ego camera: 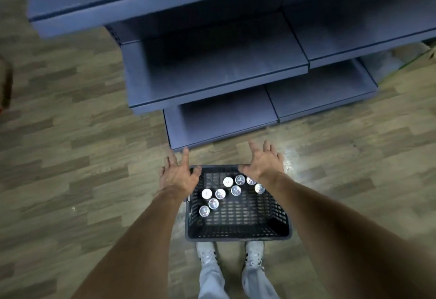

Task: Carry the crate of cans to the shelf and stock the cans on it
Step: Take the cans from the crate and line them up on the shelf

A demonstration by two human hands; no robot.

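Dark grey slatted plastic crate [238,233] sits on the wood-look plank floor [70,157] just in front of white sneakers [207,252], below the blue-grey metal shelf [212,79] — nine silver-topped cans [220,194] stand upright inside, bunched toward its far-left part. Left hand [178,174] and right hand [262,160] hover over the crate's far corners, fingers spread, gripping nothing.

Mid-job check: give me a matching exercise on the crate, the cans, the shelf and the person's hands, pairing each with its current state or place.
Things:
1. crate
2. cans
3. shelf
4. left hand and right hand

States:
A. bare blue boards, nothing stocked on them
B. open with fingers spread, holding nothing
C. upright inside the crate, silver tops showing
D. on the wood-pattern floor, in front of the shoes

Pairs: 1-D, 2-C, 3-A, 4-B
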